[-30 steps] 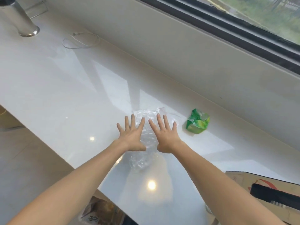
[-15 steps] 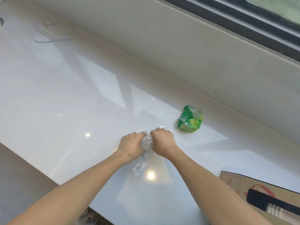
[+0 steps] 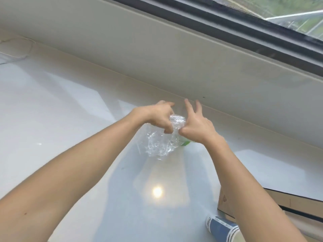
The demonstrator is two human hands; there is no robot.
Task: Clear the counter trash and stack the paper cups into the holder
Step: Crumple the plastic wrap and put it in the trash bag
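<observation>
A crumpled sheet of clear plastic wrap (image 3: 161,144) hangs above the white counter (image 3: 70,119), pinched at its top between both hands. My left hand (image 3: 155,116) grips it from the left with bent fingers. My right hand (image 3: 197,124) holds it from the right, thumb and forefinger closed on it, other fingers spread. A green wrapper (image 3: 185,143) shows only as a sliver under my right wrist. A blue and white paper cup (image 3: 222,227) lies on its side at the bottom right, partly behind my right forearm.
A cardboard box (image 3: 279,205) sits at the right edge beside the cup. A beige wall ledge (image 3: 174,58) runs along the back of the counter under a dark window frame. A thin white cable (image 3: 15,49) lies at the far left.
Both hands have lifted the plastic wrap off the counter and bunched it further. The view shifted, so the green wrapper is now mostly hidden and the paper cup has come into view.
</observation>
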